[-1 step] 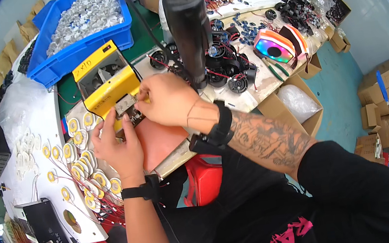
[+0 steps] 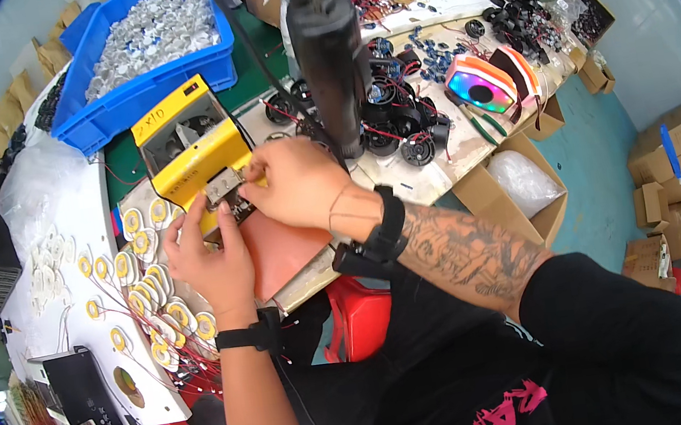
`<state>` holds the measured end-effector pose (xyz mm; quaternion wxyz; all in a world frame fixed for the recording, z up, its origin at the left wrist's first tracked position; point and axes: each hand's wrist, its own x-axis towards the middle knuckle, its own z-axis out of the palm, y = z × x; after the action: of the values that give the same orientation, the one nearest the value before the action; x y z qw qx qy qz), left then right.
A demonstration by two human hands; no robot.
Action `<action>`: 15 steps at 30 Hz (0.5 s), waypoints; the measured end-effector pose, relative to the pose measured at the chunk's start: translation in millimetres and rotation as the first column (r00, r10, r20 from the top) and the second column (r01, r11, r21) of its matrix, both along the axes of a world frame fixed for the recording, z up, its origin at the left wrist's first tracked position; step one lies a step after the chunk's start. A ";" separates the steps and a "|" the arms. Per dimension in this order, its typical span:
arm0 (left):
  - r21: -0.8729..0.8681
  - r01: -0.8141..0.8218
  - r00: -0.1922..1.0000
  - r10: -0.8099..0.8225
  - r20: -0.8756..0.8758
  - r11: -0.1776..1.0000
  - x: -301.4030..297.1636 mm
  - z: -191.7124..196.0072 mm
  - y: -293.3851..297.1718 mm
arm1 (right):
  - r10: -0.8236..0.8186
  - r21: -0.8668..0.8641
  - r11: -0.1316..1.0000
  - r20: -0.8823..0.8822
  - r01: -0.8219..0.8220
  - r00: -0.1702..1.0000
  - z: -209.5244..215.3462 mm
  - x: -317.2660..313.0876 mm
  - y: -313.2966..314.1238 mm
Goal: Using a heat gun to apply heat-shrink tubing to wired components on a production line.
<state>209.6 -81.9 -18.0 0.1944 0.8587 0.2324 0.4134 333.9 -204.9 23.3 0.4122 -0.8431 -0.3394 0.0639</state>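
Both my hands meet at the front of a yellow box-shaped machine [image 2: 186,151]. My right hand [image 2: 296,186] pinches the right end of a small grey metal part [image 2: 223,185] against the machine's front. From below, my left hand [image 2: 211,260] grips the same part with its fingertips. A red mat [image 2: 290,253] lies under my hands on the bench. A black powered screwdriver [image 2: 332,50] hangs just above my right hand.
A blue bin [image 2: 154,39] of pale small parts stands behind the machine. Round yellow-and-white discs with red wires [image 2: 144,286] lie at the left. Black fans [image 2: 397,119], a lit coloured fan [image 2: 479,87], and an open cardboard box [image 2: 517,181] are at the right.
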 end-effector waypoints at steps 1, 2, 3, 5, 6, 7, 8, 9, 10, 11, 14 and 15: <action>-0.012 -0.036 0.999 0.036 -0.009 0.999 0.4 0.5 -2.0 | -0.027 0.032 0.999 -0.059 0.029 0.998 -2.4 -3.9 -0.8; -0.093 -0.018 0.999 0.021 0.029 0.996 2.0 0.7 -3.1 | -0.026 0.042 0.999 -0.050 0.028 0.998 -9.2 -4.6 1.2; -0.086 -0.019 0.999 0.022 0.029 0.996 1.0 3.1 -5.2 | -0.019 0.134 0.990 -0.173 0.043 0.985 -16.6 -8.5 5.3; -0.141 -0.057 0.998 0.060 0.015 0.988 2.1 1.6 -12.5 | -0.012 0.216 0.973 -0.296 0.080 0.955 -27.6 -10.2 10.1; -0.196 -0.063 0.997 0.071 0.035 0.978 5.5 -6.5 -14.4 | -0.004 0.269 0.958 -0.328 0.097 0.945 -31.6 -8.0 10.4; -0.194 -0.066 0.997 0.072 0.027 0.979 2.4 -7.5 -12.8 | 0.022 0.328 0.939 -0.363 0.105 0.932 -29.6 -10.2 13.7; -0.252 -0.061 0.995 0.078 0.059 0.966 -0.8 -8.2 -11.2 | 0.010 0.309 0.944 -0.373 0.114 0.928 -27.9 -13.2 15.4; -0.314 -0.044 0.993 0.077 0.094 0.948 0.2 -10.1 -11.5 | 0.001 0.305 0.944 -0.376 0.123 0.927 -27.0 -12.7 15.6; -0.331 -0.041 0.994 0.072 0.084 0.943 -0.1 -9.5 -11.7 | 0.015 0.288 0.952 -0.381 0.103 0.925 -26.0 -12.2 16.2; -0.334 -0.035 0.995 0.066 0.081 0.942 -0.3 -10.3 -11.5 | 0.030 0.272 0.959 -0.386 0.082 0.922 -25.1 -11.9 15.2; -0.372 0.000 0.995 0.038 0.093 0.928 2.5 -11.3 -13.1 | 0.031 0.234 0.971 -0.320 0.048 0.947 -24.8 -7.6 9.7; -0.369 -0.001 0.995 0.037 0.090 0.929 2.3 -10.6 -13.5 | 0.035 0.225 0.974 -0.304 0.036 0.952 -24.9 -8.0 10.9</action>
<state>211.9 -95.3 -28.5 0.3590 0.7840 0.3045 0.4047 326.0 -193.9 -1.6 0.5539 -0.7701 -0.2763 0.1542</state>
